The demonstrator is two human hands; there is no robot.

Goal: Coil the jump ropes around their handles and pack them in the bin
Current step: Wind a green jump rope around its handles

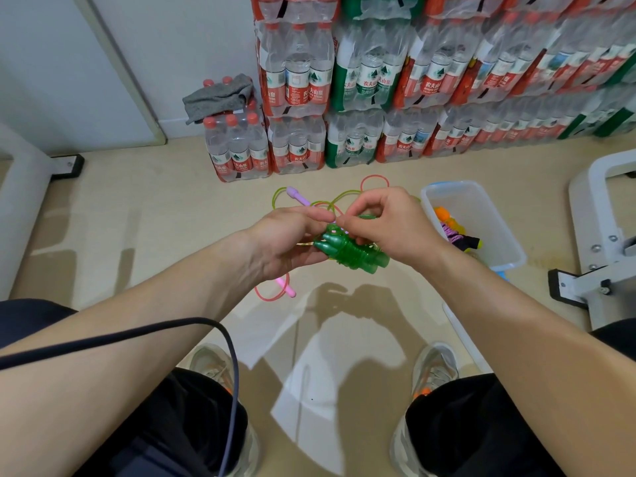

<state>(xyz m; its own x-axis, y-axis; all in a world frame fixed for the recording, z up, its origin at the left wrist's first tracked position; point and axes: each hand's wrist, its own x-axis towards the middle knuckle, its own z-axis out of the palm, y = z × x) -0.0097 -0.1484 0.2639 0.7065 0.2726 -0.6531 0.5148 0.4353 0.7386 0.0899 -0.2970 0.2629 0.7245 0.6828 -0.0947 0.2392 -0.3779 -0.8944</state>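
A: Left hand?
B: Curled round the green handles, above the floor, left of the bin.
A: Right hand?
B: Fingertips pinch the rope coiled on them.

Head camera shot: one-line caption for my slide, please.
Left hand holds the rope-wrapped green handles while the right hand pinches at their top, beside the clear bin.

Your green jump rope translucent glossy plastic, your bin frosted smooth plastic, grey cloth matt, floor glossy
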